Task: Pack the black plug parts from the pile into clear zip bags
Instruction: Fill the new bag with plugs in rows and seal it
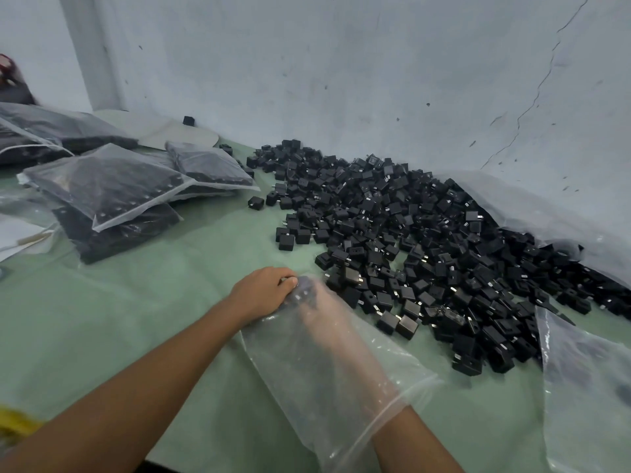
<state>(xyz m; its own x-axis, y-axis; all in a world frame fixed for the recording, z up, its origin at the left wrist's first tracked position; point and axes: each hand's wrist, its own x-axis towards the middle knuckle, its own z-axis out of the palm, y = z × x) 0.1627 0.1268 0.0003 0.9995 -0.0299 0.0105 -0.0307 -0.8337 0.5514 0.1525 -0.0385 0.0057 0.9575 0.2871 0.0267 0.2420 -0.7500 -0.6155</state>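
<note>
As they lie heaped, plug parts point(409, 233) look boxy.

Loose black plug pile point(426, 240), right; clear zip bag point(276, 356) just beside.

text: none legible | black plug parts point(426, 233): pale specks on some faces, too small to read | packed bags point(109, 189): nothing readable through the plastic | clear zip bag point(269, 349): no legible print

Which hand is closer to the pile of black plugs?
Right. The right hand, inside the clear bag, sits just beside the pile; the left hand grips the bag's far end, farther left.
</note>
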